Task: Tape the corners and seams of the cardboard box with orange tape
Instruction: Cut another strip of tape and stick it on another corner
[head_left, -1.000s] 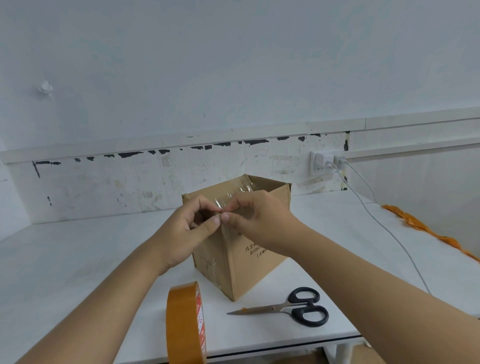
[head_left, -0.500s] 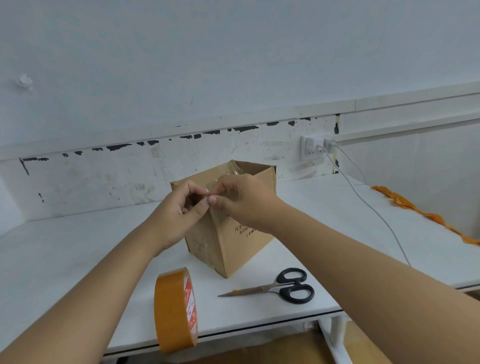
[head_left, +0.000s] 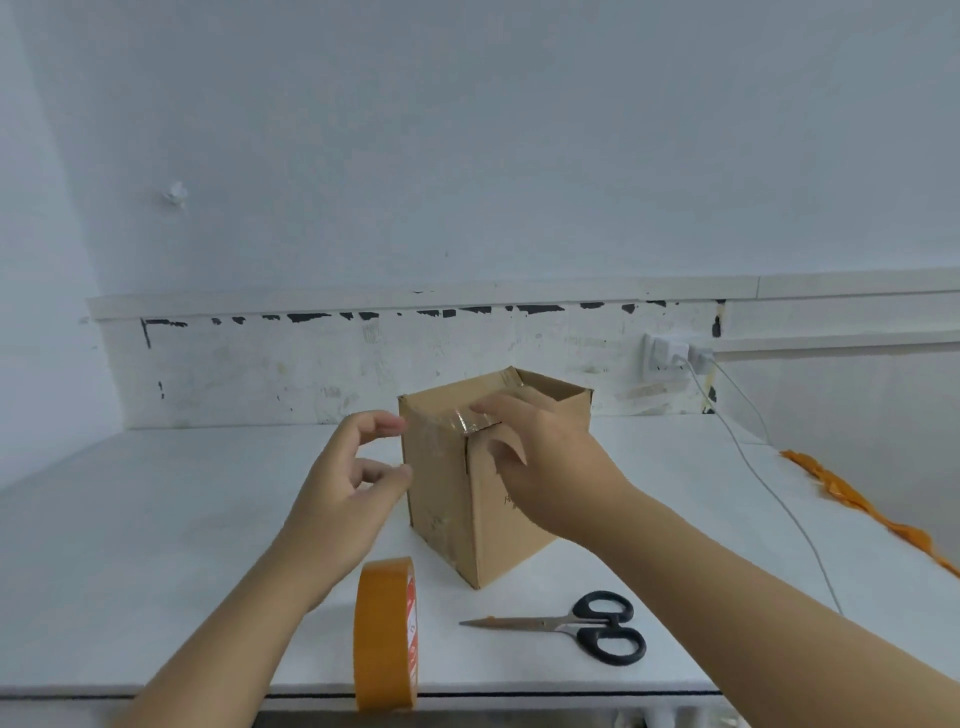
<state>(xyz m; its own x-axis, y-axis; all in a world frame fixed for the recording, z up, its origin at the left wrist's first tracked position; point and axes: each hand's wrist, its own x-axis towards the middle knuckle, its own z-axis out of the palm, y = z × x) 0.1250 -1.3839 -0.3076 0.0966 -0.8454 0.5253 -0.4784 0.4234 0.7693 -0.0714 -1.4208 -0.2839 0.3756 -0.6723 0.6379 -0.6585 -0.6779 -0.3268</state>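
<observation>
The cardboard box (head_left: 467, 488) stands upright on the tabletop (head_left: 156, 545), open at the top, with one vertical corner turned toward me. A piece of shiny tape (head_left: 462, 420) lies over the top of this near corner. My right hand (head_left: 540, 467) is on the box: the fingers lie fairly straight over the rim beside the tape and the thumb is against the right face, so I press more than I grip. My left hand (head_left: 353, 488) is just beside the left face of the box, with loosely curled fingers, and it holds nothing; I cannot tell whether a fingertip touches the cardboard.

The roll of orange tape (head_left: 387, 631) stands on its edge at the front of the tabletop, just below my left hand and nearer to it than to the right one. The scissors (head_left: 576, 623) lie to the right of the roll, with blades pointing left toward it.

I judge that the next strip must follow the corner seam, which runs vertically from the rim down to the tabletop, so my left hand should fetch the roll.
</observation>
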